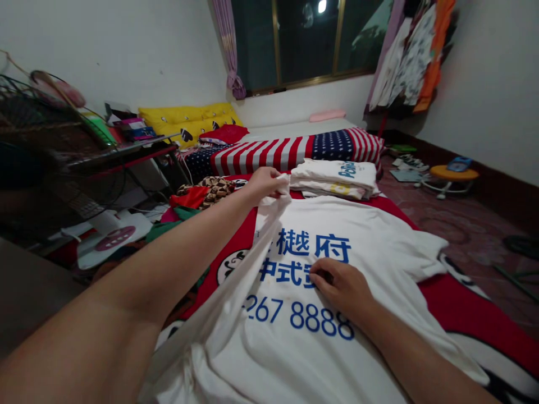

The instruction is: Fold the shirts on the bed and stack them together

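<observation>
A white T-shirt (pixel 379 235) with blue printed characters and digits lies spread over a red patterned bedcover (pixel 455 297). Up at its far left, near the shoulder, my left hand (pixel 268 184) pinches the cloth and lifts it, so the left side folds up in a slanting ridge. My right hand (pixel 343 289) rests on the shirt's printed middle with its fingers curled; whether they grip any cloth is hidden. Just beyond the collar sits a stack of folded white shirts (pixel 334 178).
Rumpled clothes (pixel 197 195) lie at the bed's left, beside a cluttered desk (pixel 122 154) and a white fan base (pixel 112 233). Behind stands another bed with a flag-patterned cover (pixel 269 154). A low round stool (pixel 450 173) and shoes (pixel 410 163) are on the right floor.
</observation>
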Motion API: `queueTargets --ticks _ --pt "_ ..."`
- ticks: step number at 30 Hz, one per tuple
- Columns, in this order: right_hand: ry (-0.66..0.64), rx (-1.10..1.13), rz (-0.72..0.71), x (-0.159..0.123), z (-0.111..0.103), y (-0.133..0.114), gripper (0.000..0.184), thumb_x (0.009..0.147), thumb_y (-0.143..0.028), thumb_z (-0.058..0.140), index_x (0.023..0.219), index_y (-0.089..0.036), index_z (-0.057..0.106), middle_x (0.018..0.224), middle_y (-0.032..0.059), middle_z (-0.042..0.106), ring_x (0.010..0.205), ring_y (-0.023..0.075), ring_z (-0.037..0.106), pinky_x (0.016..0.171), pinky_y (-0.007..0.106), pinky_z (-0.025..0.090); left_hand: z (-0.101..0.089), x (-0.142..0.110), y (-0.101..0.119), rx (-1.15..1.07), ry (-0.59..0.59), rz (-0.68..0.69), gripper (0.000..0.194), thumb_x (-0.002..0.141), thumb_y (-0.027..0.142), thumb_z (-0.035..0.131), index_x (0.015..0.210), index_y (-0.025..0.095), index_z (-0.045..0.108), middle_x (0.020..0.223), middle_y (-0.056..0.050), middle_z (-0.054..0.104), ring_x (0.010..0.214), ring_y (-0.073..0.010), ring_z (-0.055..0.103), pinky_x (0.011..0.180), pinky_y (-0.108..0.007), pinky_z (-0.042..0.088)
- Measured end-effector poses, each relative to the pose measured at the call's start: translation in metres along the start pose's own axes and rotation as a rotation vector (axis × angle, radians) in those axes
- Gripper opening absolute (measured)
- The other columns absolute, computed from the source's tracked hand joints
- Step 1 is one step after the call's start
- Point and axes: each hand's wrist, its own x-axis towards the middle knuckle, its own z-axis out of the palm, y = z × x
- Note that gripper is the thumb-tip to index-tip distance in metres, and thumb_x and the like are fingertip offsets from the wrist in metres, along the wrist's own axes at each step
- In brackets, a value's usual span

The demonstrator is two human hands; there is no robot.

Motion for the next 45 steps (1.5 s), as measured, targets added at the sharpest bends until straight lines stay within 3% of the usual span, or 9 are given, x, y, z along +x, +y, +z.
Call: queueTargets --ticks 5,11,19,24,32,35,37,41,45 --pt "0.005 0.032 -0.007 0.001 0.002 0.004 0.014 0.082 -0.031 0.055 0.085 -0.025 0.068 0.081 -0.0009 0.071 0.072 0.0164 0.062 0.063 0.026 0.039 0.019 -0.042 -0.020 -0.134 -0.243 0.072 0.057 0.072 0.043 0.071 0.117 0.012 0.055 0.105 -0.014 0.066 0.087 -0.0200 0.064 0.071 -0.030 0.051" --pt "0.011 0.015 0.011 0.001 0.004 0.005 0.014 0.081 -0.032 0.056 0.084 -0.026 0.068 0.081 -0.0016 0.070 0.073 0.0164 0.061 0.063 0.026 0.039 -0.020 -0.141 -0.079 0.256 -0.335 -0.034 0.057 0.074 0.055 0.063 0.112 0.013 0.057 0.094 -0.009 0.068 0.081 -0.0216 0.064 0.069 -0.029 0.048" --pt "-0.091 -0.180 0.035 0.003 -0.003 -0.008 0.016 0.084 -0.029 0.052 0.093 -0.024 0.064 0.088 0.0009 0.068 0.075 0.0174 0.061 0.063 0.027 0.039 -0.062 -0.231 -0.117 0.198 -0.642 -0.236 0.031 0.072 0.042 0.065 0.082 0.013 0.063 0.073 0.000 0.063 0.067 -0.0164 0.058 0.055 -0.021 0.037" --pt "-0.239 -0.361 -0.153 -0.017 -0.006 -0.054 0.020 0.087 -0.020 0.045 0.091 -0.021 0.065 0.099 0.0066 0.063 0.085 0.0203 0.060 0.067 0.029 0.041 -0.081 -0.249 -0.108 0.199 -0.531 -0.232 0.022 0.079 0.035 0.056 0.085 0.014 0.060 0.075 0.000 0.062 0.069 -0.0155 0.057 0.059 -0.021 0.040" --pt "-0.502 0.109 -0.684 -0.054 0.036 -0.123 0.032 0.084 -0.017 0.052 0.116 -0.017 0.057 0.123 0.0113 0.060 0.116 0.0218 0.050 0.103 0.035 0.034 -0.083 -0.251 -0.046 -0.032 -0.456 -0.228 0.022 0.081 0.036 0.056 0.087 0.016 0.060 0.080 0.000 0.063 0.072 -0.0142 0.058 0.061 -0.019 0.042" --pt "-0.652 0.284 -0.655 -0.043 0.029 -0.115 0.025 0.084 -0.018 0.052 0.106 -0.016 0.064 0.112 0.0079 0.066 0.104 0.0192 0.058 0.093 0.028 0.041 -0.072 -0.254 -0.025 -0.046 -0.536 -0.150 0.020 0.083 0.033 0.054 0.091 0.016 0.062 0.080 0.001 0.063 0.070 -0.0127 0.057 0.060 -0.018 0.040" --pt "-0.715 0.369 -0.473 -0.027 0.017 -0.096 0.017 0.083 -0.021 0.053 0.089 -0.016 0.068 0.086 0.0015 0.069 0.079 0.0145 0.061 0.071 0.022 0.045 -0.062 -0.259 -0.017 0.025 -0.576 -0.115 0.018 0.083 0.030 0.053 0.092 0.018 0.063 0.076 0.002 0.061 0.067 -0.0111 0.054 0.056 -0.017 0.037" --pt "-0.321 0.223 -0.045 0.021 -0.004 -0.041 0.030 0.083 -0.031 0.049 0.064 -0.015 0.065 0.057 -0.0006 0.059 0.056 0.0126 0.053 0.054 0.023 0.037 -0.040 -0.266 -0.005 0.201 -0.622 -0.085 0.022 0.081 0.026 0.054 0.100 0.023 0.065 0.073 0.002 0.062 0.061 -0.0103 0.053 0.050 -0.017 0.032" --pt "0.162 -0.025 0.104 0.073 -0.013 0.007 0.024 0.081 -0.031 0.051 0.083 -0.015 0.068 0.084 0.0066 0.066 0.080 0.0195 0.060 0.071 0.028 0.044 -0.025 -0.260 0.011 0.345 -0.729 -0.002 0.025 0.080 0.024 0.057 0.102 0.023 0.068 0.081 -0.003 0.069 0.068 -0.0133 0.061 0.053 -0.017 0.036"
